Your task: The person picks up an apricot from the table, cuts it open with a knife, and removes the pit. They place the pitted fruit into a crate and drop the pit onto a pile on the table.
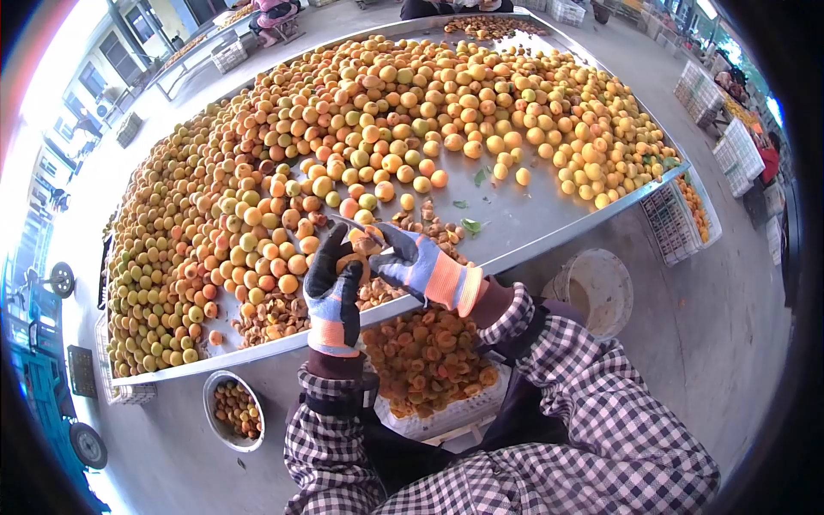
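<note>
Both my hands wear black, blue and orange gloves and meet above the near edge of a metal table [532,240] heaped with apricots [369,94]. My left hand [333,287] is closed around an orange apricot [350,262]. Close beside it, my right hand [421,262] has its fingers closed at the fruit; a dark, thin object that looks like a blade shows between the hands, partly hidden. Brown pits [273,319] lie along the near edge. Below my hands, a white crate [438,421] holds many opened apricot halves [425,356].
A bucket [233,412] with fruit stands on the floor at the lower left, and a whitish bucket [598,292] at the right. Crates [674,225] stand by the table's right side. Other people sit beyond the far edge. A blue vehicle [47,395] is at the far left.
</note>
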Motion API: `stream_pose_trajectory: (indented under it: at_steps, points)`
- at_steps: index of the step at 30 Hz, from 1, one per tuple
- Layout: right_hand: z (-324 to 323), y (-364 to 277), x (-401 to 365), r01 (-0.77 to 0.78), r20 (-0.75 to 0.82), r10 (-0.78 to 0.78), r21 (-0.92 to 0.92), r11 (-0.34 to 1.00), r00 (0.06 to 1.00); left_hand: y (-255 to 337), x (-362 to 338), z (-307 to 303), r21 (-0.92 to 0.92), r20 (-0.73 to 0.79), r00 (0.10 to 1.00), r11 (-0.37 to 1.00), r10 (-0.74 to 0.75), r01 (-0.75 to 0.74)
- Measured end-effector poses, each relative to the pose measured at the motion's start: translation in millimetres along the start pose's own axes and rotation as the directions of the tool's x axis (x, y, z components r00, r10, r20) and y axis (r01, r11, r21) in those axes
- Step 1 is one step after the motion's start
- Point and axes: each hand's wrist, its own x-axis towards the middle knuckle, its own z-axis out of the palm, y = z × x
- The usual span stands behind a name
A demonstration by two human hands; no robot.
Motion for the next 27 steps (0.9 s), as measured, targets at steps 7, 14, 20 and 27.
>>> stream_pose_trajectory:
  at_steps: [7, 14, 20, 27]
  points:
    - [-5.9, -6.3, -2.1, -0.123, 0.025, 0.125, -0.065, 0.990, 0.992, -2.3, 2.3, -4.3, -0.052, 0.030, 0.976, 0.974, -0.217, 0.219]
    - [-22.0, -12.9, 5.5, 0.089, -0.104, -0.107, -0.165, 0.982, 0.989, -7.8, 3.2, -5.1, -0.052, -0.025, 0.949, 0.948, -0.314, 0.313]
    - [-15.8, -49.8, 0.6, 0.250, -0.359, -0.201, 0.096, 0.963, 0.911, -4.3, -2.3, 10.4, -0.017, -0.065, 0.936, 0.938, -0.346, 0.345]
    - [-12.2, -58.7, 0.0, 0.560, -0.517, -0.392, 0.218, 0.799, 0.761, -5.4, -9.7, 21.5, 0.026, 0.090, 0.888, 0.893, -0.450, 0.450]
